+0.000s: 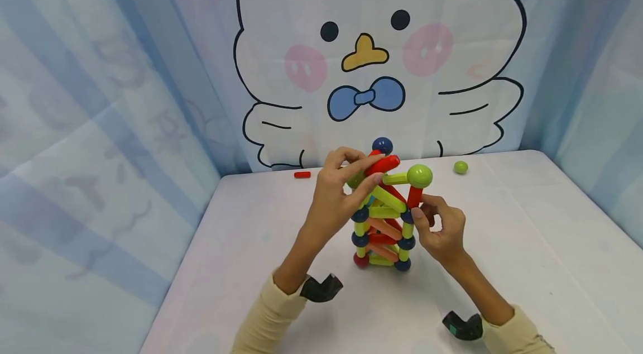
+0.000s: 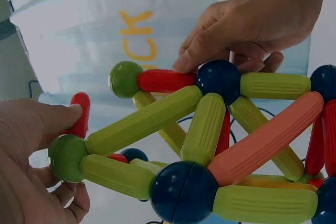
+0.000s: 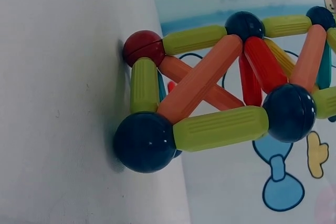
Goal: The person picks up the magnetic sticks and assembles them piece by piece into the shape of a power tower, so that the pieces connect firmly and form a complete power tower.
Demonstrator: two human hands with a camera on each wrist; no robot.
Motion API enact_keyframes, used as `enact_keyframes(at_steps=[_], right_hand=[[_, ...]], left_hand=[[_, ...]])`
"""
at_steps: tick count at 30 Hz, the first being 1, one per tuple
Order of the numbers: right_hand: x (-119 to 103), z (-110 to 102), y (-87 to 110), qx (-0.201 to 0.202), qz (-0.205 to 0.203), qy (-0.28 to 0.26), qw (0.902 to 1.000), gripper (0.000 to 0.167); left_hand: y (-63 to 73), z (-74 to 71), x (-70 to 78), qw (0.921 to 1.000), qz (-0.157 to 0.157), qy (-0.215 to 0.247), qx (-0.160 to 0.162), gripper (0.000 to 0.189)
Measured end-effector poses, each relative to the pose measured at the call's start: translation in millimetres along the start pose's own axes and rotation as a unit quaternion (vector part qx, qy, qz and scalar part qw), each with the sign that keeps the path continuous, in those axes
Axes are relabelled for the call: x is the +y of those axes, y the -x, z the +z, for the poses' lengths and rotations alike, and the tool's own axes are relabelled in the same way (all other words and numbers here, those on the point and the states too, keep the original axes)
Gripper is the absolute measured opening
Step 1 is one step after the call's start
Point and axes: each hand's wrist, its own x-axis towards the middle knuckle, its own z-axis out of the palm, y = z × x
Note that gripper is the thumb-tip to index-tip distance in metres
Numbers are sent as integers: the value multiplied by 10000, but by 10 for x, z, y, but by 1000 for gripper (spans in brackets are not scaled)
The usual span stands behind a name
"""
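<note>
A tower of magnetic rods and balls (image 1: 359, 239) stands on the table, with green, red and orange rods between mostly dark blue balls. My left hand (image 1: 331, 195) pinches a red rod (image 1: 385, 164) between thumb and forefinger at the tower's upper left, beside a green ball (image 2: 68, 158). At the upper right, my right hand (image 1: 444, 231) pinches an upright red rod (image 1: 414, 196) near its lower end, by a blue ball (image 2: 218, 83). A larger-looking green ball (image 1: 420, 176) caps that rod. The right wrist view shows the tower's base with a dark red ball (image 3: 144, 49), but no fingers.
A loose red rod (image 1: 302, 175) lies at the table's back left. One loose green ball (image 1: 460, 167) sits near the back right edge. Behind the white table (image 1: 527, 242) hangs a curtain (image 1: 281, 2) printed with a cartoon bird. A dark blue ball (image 1: 382, 146) tops the tower's rear.
</note>
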Motion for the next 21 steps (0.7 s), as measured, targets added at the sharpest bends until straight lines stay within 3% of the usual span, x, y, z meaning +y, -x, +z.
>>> enact_keyframes(at_steps=[4,8,17,21], right_hand=[[-2,4,-6,-26,23,-75,10000,53],[-24,-9,-20,-93,76,-105,9999,50],[-27,-47,-19,-332,33,-10,9994,49],[-34,-68,-15,-574,79,161,9982,50]], left_hand=[[-8,39,54,9963,216,-828,-110,30],[-12,44,81,9911,390,-1252,-209,30],[-1,47,88,9911,369,-1236,-317,31],[-2,50,25,9977,139,-661,-34,27]])
